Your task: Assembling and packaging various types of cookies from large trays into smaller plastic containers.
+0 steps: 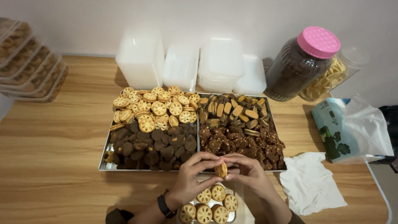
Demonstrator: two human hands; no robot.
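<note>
Both hands met over the near edge of the trays. Your left hand [191, 179], watch on the wrist, and your right hand [248, 172] pinched one round lattice-topped biscuit [221, 170] between them, fingertips closed on its rim, the biscuit held on edge, just above the clear container [237, 191] in front of you.

That container held five of the same biscuits [208, 205], lying flat and touching one another. The loose supply sat in the far part of the left tray [104, 165], a heap of golden biscuits [154, 107] behind dark brown cookies [153, 145]. The right tray carried two-tone wedge pieces [234, 113] and crumbly brown clusters [244, 145].

Judgement on handling: these biscuits looked thin and brittle, so a light grip by the rim suited them better than pressure on the faces. Lowering each one flat against its neighbours would keep the layer even and avoid chipped edges.

Around you: empty white tubs [182, 66] stacked at the back, a pink-lidded jar [302, 62], a tissue [309, 182], and filled containers [29, 62] stacked far left.
</note>
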